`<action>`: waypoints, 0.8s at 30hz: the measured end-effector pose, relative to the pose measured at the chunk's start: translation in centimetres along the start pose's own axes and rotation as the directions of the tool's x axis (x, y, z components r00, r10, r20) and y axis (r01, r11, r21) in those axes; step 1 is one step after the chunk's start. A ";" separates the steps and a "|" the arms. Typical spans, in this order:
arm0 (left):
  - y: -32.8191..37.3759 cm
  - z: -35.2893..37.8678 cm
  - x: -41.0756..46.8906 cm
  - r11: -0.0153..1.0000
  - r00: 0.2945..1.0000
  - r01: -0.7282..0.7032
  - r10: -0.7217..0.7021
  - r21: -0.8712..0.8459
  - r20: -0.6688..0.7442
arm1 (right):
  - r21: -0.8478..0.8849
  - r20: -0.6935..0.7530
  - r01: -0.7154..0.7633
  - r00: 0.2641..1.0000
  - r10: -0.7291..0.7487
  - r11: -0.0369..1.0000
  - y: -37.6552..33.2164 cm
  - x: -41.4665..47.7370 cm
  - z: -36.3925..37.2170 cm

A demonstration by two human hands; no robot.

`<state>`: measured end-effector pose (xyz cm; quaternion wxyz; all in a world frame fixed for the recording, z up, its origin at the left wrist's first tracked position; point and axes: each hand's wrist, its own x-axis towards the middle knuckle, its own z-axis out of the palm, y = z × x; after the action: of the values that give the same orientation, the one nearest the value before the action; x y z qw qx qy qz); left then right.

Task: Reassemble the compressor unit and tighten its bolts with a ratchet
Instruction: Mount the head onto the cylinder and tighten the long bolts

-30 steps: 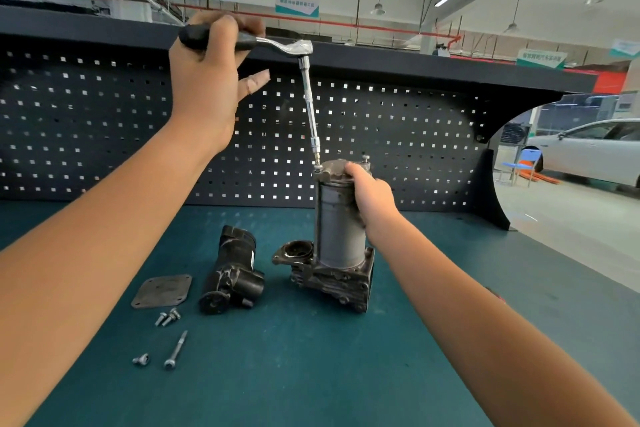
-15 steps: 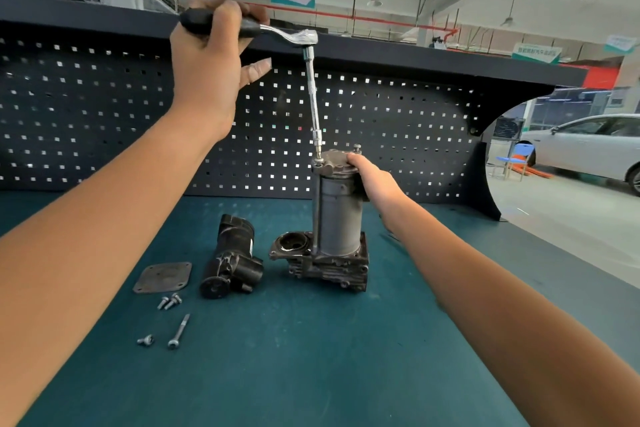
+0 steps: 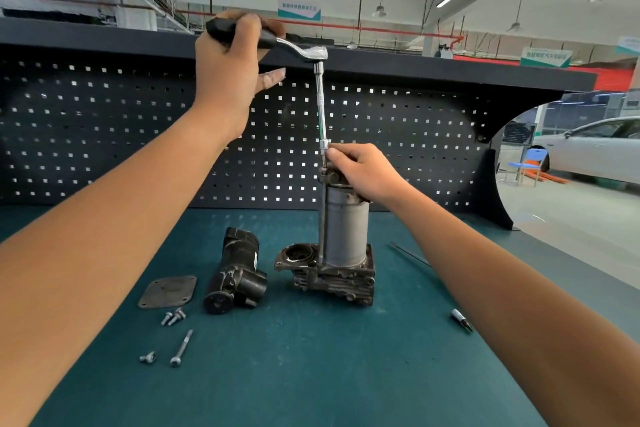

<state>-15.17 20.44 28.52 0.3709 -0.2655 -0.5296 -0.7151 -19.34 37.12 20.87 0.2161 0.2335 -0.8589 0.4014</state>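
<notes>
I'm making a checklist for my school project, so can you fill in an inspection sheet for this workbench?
Surface: teal bench mat, with a dark pegboard behind it.
Job's things: compressor unit stands upright; ratchet with extension bar reaches down to its top.
Clutter: black part, flat plate, loose bolts, a bit, a thin rod.
Hands: left hand grips the ratchet handle; right hand pinches the bar's lower end on top of the unit.
Cables: nothing seen.
Surroundings: workshop hall, white car, blue chair.
</notes>
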 end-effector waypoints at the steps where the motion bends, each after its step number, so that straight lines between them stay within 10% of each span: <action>1: 0.0 -0.1 0.2 1.000 1.000 0.010 -0.010 -0.005 0.013 | 0.005 0.022 0.000 1.000 0.000 1.000 -0.1 0.1 -0.2; 10: -0.6 -0.9 1.5 0.990 0.988 0.104 -0.092 -0.095 0.121 | 0.495 0.070 -0.047 0.997 0.014 0.868 -0.7 2.3 -0.2; 17: -0.6 -1.2 1.5 0.952 0.972 0.212 -0.180 -0.223 0.152 | 0.553 0.102 -0.047 0.995 -0.012 0.832 -0.4 2.6 0.1; 24: 0.1 1.5 -1.7 0.984 0.970 -0.175 0.168 0.020 0.177 | 0.490 -0.064 0.038 0.998 -0.007 0.871 -0.5 2.6 0.7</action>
<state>-14.14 22.33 27.72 0.3880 -0.3655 -0.5478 -0.6449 -21.24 35.65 22.17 0.1804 0.2785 -0.7192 0.6105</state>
